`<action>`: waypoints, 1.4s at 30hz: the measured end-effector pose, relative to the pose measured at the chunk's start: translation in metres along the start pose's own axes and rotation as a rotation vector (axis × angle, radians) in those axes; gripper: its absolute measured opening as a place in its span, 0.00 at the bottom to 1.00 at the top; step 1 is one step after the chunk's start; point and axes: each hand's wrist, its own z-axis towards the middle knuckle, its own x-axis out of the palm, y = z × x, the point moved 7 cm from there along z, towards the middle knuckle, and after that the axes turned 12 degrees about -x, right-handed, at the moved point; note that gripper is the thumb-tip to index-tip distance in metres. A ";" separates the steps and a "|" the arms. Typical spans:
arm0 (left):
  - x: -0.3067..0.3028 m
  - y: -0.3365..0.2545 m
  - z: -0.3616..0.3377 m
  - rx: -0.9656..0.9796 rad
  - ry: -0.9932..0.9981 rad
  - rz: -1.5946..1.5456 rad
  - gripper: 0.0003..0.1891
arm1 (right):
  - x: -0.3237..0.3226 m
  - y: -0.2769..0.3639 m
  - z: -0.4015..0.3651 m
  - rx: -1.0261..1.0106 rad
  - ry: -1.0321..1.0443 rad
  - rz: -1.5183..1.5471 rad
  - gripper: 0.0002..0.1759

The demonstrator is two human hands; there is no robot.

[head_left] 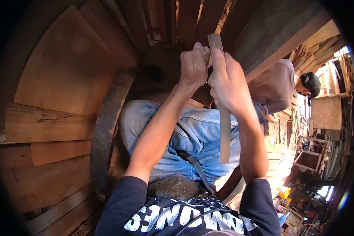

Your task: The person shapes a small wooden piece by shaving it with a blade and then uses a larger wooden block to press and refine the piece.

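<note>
A long, narrow, pale flat strip (225,133) runs from above my hands down over my jeans. My right hand (229,80) is closed around its upper part, thumb lying along it. Just to the left, my left hand (193,67) is closed in a fist, with a small greyish-brown piece (207,55) showing between its thumb and fingers. The two hands are close together, and what lies between them is partly hidden by the fingers.
Wooden boards (51,124) line the left side, beside a dark curved wooden piece (106,129). A thick beam (277,33) slants across the upper right. Beyond it another person (273,84) in a dark cap bends forward. A wooden frame (308,157) stands at the right.
</note>
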 end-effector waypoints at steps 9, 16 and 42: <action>-0.005 -0.007 0.000 0.029 -0.040 0.064 0.22 | 0.007 -0.007 -0.011 0.002 -0.008 0.084 0.28; -0.005 -0.004 0.000 -0.001 -0.038 -0.014 0.25 | 0.009 -0.012 -0.007 0.010 -0.012 0.034 0.29; -0.023 -0.039 0.008 0.047 -0.075 0.154 0.12 | -0.003 -0.079 0.015 -0.200 -0.327 0.714 0.13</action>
